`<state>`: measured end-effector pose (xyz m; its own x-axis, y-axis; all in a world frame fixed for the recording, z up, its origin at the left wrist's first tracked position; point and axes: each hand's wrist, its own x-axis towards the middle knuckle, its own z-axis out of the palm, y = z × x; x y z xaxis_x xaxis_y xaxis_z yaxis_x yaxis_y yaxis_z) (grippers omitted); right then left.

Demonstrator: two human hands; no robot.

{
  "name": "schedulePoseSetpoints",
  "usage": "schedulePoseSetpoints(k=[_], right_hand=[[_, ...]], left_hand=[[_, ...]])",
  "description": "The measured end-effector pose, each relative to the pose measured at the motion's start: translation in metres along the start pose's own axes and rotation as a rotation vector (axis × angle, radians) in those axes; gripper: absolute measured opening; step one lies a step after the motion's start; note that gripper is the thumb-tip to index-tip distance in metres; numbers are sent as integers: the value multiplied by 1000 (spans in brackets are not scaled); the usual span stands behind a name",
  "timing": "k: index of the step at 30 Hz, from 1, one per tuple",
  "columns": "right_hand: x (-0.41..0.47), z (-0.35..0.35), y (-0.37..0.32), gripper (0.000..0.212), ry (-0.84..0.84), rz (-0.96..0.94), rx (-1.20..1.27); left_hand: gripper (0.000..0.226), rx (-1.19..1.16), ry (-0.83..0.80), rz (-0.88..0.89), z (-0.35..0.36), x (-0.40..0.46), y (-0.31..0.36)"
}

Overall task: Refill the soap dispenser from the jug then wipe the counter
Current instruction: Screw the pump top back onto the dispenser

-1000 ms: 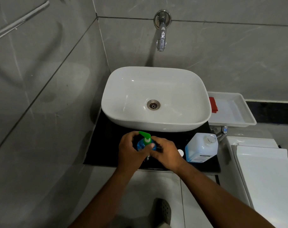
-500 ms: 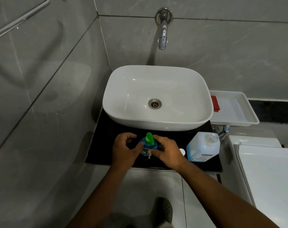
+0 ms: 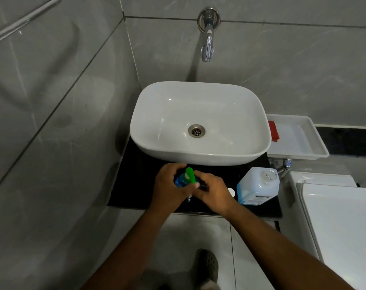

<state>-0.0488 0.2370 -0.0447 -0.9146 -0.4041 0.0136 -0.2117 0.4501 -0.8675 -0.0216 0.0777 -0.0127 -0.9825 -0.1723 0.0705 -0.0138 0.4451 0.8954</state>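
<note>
On the glossy black counter [image 3: 136, 185], in front of the rounded white basin [image 3: 200, 122], the left hand [image 3: 169, 187] wraps the blue soap dispenser [image 3: 181, 181] — the right hand [image 3: 213, 191] seems to pinch its green pump [image 3: 190, 174]. The squarish translucent jug [image 3: 258, 186] stands uncapped just right, its round white cap [image 3: 231, 192] alongside

The basin [image 3: 200, 114] is glossy white ceramic; the tap [image 3: 207, 36] and drain [image 3: 196, 131] polished metal. The counter [image 3: 134, 185] looks glossy black stone, the jug [image 3: 258, 186] translucent plastic, the far-right tray [image 3: 303, 141] smooth white plastic.
</note>
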Motion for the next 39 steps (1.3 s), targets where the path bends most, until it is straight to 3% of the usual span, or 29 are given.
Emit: schedulePoseSetpoints(k=[4, 7, 9, 15, 19, 28, 32, 35, 39], right_hand=[[0, -1, -1, 44, -8, -1, -3], [0, 0, -1, 48, -3, 10, 9], [-1, 1, -1, 50, -2, 19, 5], [-1, -1, -4, 46, -4, 3, -8], [0, -2, -6, 46, -19, 11, 6], [-1, -2, -10, 44, -24, 25, 20], [1, -5, -17, 48, -47, 42, 3], [2, -18, -29, 68, -137, 88, -149], [7, -47, -63, 62, -105, -103, -280]], left_hand=[[41, 27, 106, -42, 4, -3, 4], [28, 7, 50, 52, 4, -1, 3], [31, -8, 3, 97, 2, -1, 1], [34, -2, 76, -17, 6, -2, 2], [24, -14, 3, 73, 1, 3, 4], [31, 25, -128, 13, -5, 10, -4], [29, -102, -137, -26, -4, 7, -8], [38, -242, -205, -123, -3, 3, -14], [37, -352, -295, -191, -3, 11, -15]])
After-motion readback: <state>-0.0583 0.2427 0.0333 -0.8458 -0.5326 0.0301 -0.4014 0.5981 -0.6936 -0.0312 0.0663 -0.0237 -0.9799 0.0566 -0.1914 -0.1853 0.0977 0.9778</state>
